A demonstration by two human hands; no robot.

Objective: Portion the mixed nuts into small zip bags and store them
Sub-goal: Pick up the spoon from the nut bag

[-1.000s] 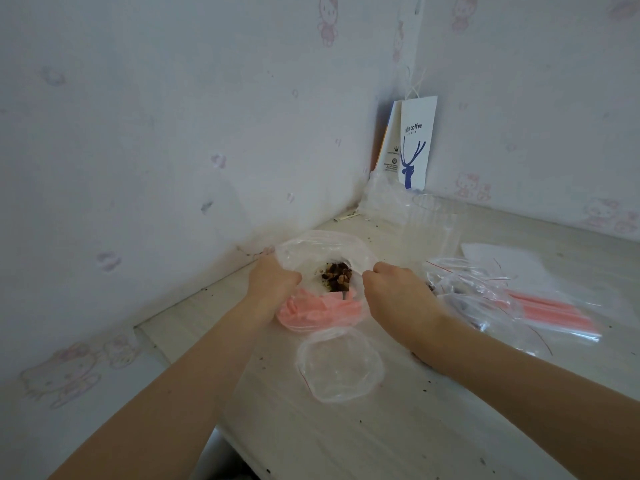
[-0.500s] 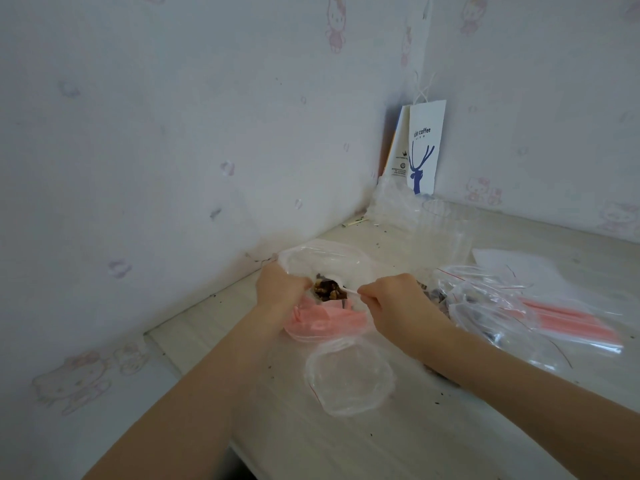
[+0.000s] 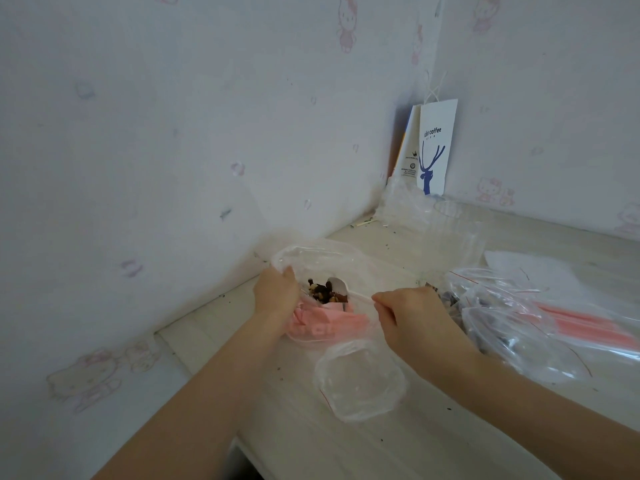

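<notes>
Dark mixed nuts [image 3: 323, 293] inside an open, crumpled clear bag [image 3: 311, 258]; empty small zip bag [image 3: 360, 379] flat just beside it.

Pink pouch [image 3: 325, 323], brown nuts [image 3: 323, 293], white paper bag [image 3: 439, 116] w/ blue deer, pink-cat wallpaper [image 3: 173, 133]

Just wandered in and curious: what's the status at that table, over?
Left hand, right hand: each grips nut bag rim, mouth open. Nuts inside; zip bag in front lies empty. Bag pile beside right wrist, not blocking.
</notes>
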